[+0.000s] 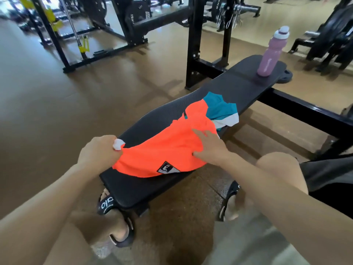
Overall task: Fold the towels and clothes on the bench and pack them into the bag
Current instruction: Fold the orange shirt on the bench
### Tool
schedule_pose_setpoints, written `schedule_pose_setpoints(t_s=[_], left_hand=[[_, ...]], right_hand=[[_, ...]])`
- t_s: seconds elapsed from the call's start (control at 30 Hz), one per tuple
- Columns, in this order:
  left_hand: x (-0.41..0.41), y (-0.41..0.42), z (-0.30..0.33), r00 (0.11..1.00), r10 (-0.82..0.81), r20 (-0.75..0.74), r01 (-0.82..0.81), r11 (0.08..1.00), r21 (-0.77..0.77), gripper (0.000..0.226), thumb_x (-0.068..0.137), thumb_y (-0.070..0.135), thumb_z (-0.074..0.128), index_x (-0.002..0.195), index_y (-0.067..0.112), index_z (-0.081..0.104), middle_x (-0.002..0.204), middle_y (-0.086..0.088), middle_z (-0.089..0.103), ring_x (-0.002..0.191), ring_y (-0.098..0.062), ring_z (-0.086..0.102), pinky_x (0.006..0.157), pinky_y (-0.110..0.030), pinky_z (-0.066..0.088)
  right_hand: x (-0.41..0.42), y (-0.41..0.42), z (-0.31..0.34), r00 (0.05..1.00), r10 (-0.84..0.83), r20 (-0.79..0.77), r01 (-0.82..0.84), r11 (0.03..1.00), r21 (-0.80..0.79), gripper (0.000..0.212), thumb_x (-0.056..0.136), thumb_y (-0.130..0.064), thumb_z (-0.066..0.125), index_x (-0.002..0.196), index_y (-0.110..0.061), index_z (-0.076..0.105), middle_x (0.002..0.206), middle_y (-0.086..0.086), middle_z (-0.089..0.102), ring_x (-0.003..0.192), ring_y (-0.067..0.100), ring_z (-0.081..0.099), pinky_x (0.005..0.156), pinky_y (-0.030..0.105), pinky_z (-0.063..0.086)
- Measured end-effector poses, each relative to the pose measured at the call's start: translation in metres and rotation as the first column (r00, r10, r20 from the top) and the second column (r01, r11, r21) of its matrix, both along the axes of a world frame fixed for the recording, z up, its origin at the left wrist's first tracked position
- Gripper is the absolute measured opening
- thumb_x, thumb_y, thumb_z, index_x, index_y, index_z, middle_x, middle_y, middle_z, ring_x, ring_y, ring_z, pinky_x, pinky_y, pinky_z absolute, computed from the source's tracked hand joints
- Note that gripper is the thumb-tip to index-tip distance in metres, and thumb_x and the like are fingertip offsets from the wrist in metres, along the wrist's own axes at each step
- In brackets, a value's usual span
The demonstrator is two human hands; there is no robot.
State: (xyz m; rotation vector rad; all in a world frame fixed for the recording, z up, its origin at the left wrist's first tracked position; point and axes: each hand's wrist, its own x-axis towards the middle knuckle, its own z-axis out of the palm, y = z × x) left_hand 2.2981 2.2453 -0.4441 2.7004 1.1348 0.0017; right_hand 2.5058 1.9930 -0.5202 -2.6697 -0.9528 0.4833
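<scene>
- No bag shows anywhere in the view, and no towel can be made out; the dark cloth (pixel 328 173) at the right edge is cut off by the frame.
- The far part of the orange, teal and white sports shirt (pixel 172 146) is bunched, so its sleeves and collar are hard to tell apart; a small black-and-white badge sits near its close hem.
- The shirt lies across the middle of the worktop (pixel 191 104), a long black padded gym bench with a ribbed surface, running away to the upper right.
- The left hand (pixel 99 152) has its fingers curled tight round a white-edged corner of the shirt at the worktop's left side.
- The right hand (pixel 212 146) rests on the orange cloth, fingers mostly straight and spread, pressing it down; whether any cloth is pinched beneath cannot be told.
- A pink plastic bottle with a white cap (pixel 272 52) stands upright at the worktop's far end, well apart from the shirt.
- Brown floor (pixel 57 111) all round; black racks and weight machines (pixel 118 25) stand beyond.
- Two feet in black slides (pixel 107 205) flank the near end.
</scene>
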Motion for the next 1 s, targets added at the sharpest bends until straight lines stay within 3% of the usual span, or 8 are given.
schedule_pose_setpoints(t_s=[0.07, 0.2, 0.3, 0.4, 0.63, 0.73, 0.87, 1.0], left_hand=[[-0.012, 0.02, -0.015, 0.996, 0.015, -0.084, -0.019, 0.999, -0.043, 0.01, 0.091, 0.025, 0.053, 0.091, 0.015, 0.051, 0.09, -0.009, 0.061, 0.076, -0.027, 0.058, 0.064, -0.037, 0.046], [-0.018, 0.028, -0.045, 0.985, -0.087, -0.146, 0.055, 0.976, -0.211, 0.076, 0.082, 0.032, 0.071, 0.148, 0.027, 0.034, 0.142, -0.013, 0.041, 0.121, -0.032, 0.051, 0.094, -0.042, 0.049], [-0.009, 0.012, -0.063, 0.963, -0.246, -0.112, 0.224, 0.958, -0.177, 0.096, 0.075, 0.055, 0.072, 0.156, 0.034, 0.024, 0.158, -0.01, 0.028, 0.144, -0.032, 0.03, 0.114, -0.043, 0.035], [-0.003, -0.001, -0.083, 0.92, -0.381, -0.093, 0.353, 0.907, -0.228, 0.11, 0.057, 0.081, 0.055, 0.153, 0.032, 0.031, 0.153, -0.006, 0.034, 0.143, -0.028, 0.031, 0.116, -0.037, 0.03], [0.003, -0.011, -0.111, 0.85, -0.524, -0.044, 0.509, 0.841, -0.185, 0.094, 0.061, 0.09, 0.05, 0.136, 0.033, 0.042, 0.132, 0.004, 0.036, 0.124, -0.021, 0.038, 0.11, -0.04, 0.033], [0.007, -0.011, -0.114, 0.808, -0.584, -0.075, 0.577, 0.811, -0.098, 0.063, 0.071, 0.073, 0.041, 0.116, 0.03, 0.052, 0.128, 0.002, 0.041, 0.119, -0.025, 0.041, 0.103, -0.041, 0.037], [0.013, -0.002, -0.104, 0.8, -0.583, -0.143, 0.568, 0.812, -0.133, 0.027, 0.072, 0.05, 0.036, 0.084, 0.028, 0.046, 0.102, 0.004, 0.04, 0.104, -0.026, 0.046, 0.084, -0.037, 0.039], [0.013, 0.015, -0.088, 0.845, -0.42, -0.332, 0.439, 0.898, -0.019, 0.014, 0.084, 0.029, 0.052, 0.095, 0.022, 0.06, 0.104, 0.001, 0.054, 0.11, -0.024, 0.054, 0.076, -0.035, 0.046]], right_hand=[[-0.005, 0.009, -0.012, 0.995, 0.09, -0.052, -0.094, 0.992, -0.082, 0.071, 0.091, -0.045, 0.061, 0.154, -0.031, 0.031, 0.154, 0.007, 0.038, 0.141, 0.034, 0.035, 0.113, 0.045, 0.035], [-0.029, 0.041, -0.024, 0.973, 0.23, -0.032, -0.232, 0.97, -0.072, 0.056, 0.09, -0.049, 0.043, 0.142, -0.029, 0.053, 0.151, 0.004, 0.044, 0.137, 0.034, 0.036, 0.115, 0.042, 0.029], [-0.046, 0.061, -0.033, 0.942, 0.336, -0.02, -0.337, 0.94, -0.057, 0.075, 0.076, -0.056, 0.018, 0.128, -0.024, 0.062, 0.145, 0.003, 0.05, 0.134, 0.032, 0.04, 0.113, 0.041, 0.03], [-0.057, 0.067, -0.033, 0.935, 0.352, -0.05, -0.35, 0.936, 0.047, 0.053, 0.091, -0.048, 0.035, 0.128, -0.023, 0.063, 0.144, 0.0, 0.052, 0.136, 0.026, 0.039, 0.112, 0.035, 0.026], [-0.059, 0.073, -0.043, 0.953, 0.294, -0.068, -0.281, 0.947, 0.159, 0.053, 0.094, -0.048, 0.045, 0.142, -0.026, 0.053, 0.15, -0.004, 0.048, 0.143, 0.02, 0.033, 0.12, 0.043, 0.022], [-0.066, 0.067, -0.054, 0.937, 0.348, 0.04, -0.35, 0.935, 0.058, 0.068, 0.088, -0.057, 0.027, 0.147, -0.029, 0.047, 0.157, -0.001, 0.04, 0.145, 0.028, 0.03, 0.119, 0.048, 0.024], [-0.087, 0.057, -0.05, 0.921, 0.366, 0.13, -0.375, 0.926, 0.049, 0.057, 0.094, -0.051, 0.036, 0.139, -0.021, 0.056, 0.145, 0.005, 0.054, 0.125, 0.03, 0.049, 0.106, 0.048, 0.04], [-0.078, 0.053, -0.026, 0.938, 0.298, -0.175, -0.246, 0.932, 0.268, 0.043, 0.1, -0.032, 0.052, 0.141, -0.021, 0.055, 0.139, -0.005, 0.056, 0.117, 0.01, 0.051, 0.106, 0.027, 0.038]])
